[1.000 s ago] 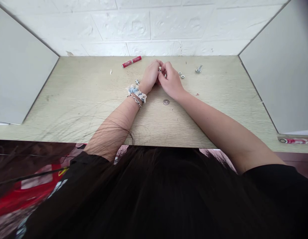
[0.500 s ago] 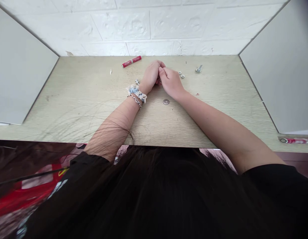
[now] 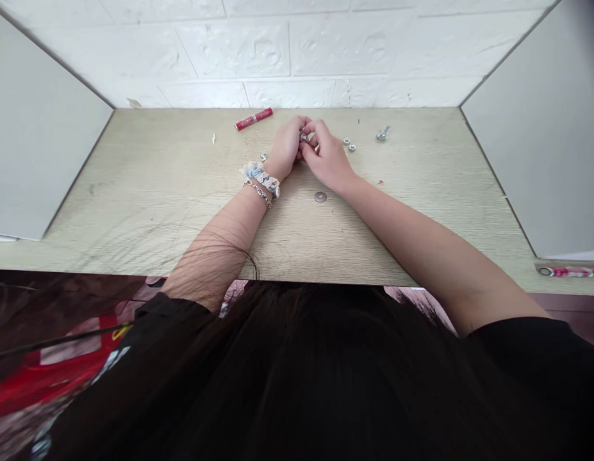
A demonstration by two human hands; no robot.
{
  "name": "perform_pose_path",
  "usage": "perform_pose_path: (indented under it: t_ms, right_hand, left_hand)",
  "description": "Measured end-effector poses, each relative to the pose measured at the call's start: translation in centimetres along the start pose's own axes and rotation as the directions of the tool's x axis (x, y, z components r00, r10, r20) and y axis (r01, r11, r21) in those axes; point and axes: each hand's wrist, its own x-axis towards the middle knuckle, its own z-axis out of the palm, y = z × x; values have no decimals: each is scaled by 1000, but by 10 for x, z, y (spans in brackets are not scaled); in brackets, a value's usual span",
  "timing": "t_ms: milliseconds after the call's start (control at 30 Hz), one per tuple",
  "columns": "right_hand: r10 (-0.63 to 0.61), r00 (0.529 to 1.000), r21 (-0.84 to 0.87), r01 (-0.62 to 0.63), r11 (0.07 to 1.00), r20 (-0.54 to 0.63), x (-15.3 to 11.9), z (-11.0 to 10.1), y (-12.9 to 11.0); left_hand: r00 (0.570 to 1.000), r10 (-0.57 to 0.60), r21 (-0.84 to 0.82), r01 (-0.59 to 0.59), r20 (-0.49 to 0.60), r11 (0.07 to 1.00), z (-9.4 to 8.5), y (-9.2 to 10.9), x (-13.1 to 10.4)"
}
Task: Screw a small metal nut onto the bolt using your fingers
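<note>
Near the back middle of the wooden tabletop (image 3: 181, 192), my left hand (image 3: 286, 146) and my right hand (image 3: 329, 157) meet around a small silver metal piece (image 3: 304, 137), which looks like a bolt with a nut. Both hands are closed on it, the right with thumb and finger bent to its side. Part of the piece is hidden by the fingers. Just left of my left wrist lies another small metal piece (image 3: 264, 157). Two nuts (image 3: 352, 148) rest to the right of my right hand. A flat washer (image 3: 320, 197) lies in front of the hands.
A silver bolt (image 3: 383, 133) stands at the back right. Behind my left hand lies a red tube (image 3: 254, 119); another red tube (image 3: 570, 272) is at the right front edge. A white brick wall (image 3: 229, 51) and grey side panels (image 3: 546, 141) bound the tabletop.
The fingers of my right hand have opened out and shifted slightly, so the silver piece between the hands now shows. My left wrist has moved slightly left.
</note>
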Motion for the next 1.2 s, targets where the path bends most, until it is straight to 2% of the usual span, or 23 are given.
perform_pose_path:
  t_ms: [100,200,533,800,1200]
  right_hand:
    - [18,1000,-11,-18,1000,7,1,0,2]
    - [17,1000,-6,-17,1000,7,2,0,3]
    - [-2,1000,-34,2,999,11,1,-1,5]
    - [15,1000,-27,-15,1000,6,1,-1,4]
    - [13,1000,-26,-13,1000,-5,2,1,8]
  left_hand:
    - [991,132,96,-133,20,986,-2,-6,5]
    - [983,180,169,-183,32,969,-2,-8,6]
    - [966,249,326,-256,64,910,-1,-4,0]
    - [980,195,265,-200,48,943,4,2,-6]
    - [980,192,265,-198,47,944,5,3,-6]
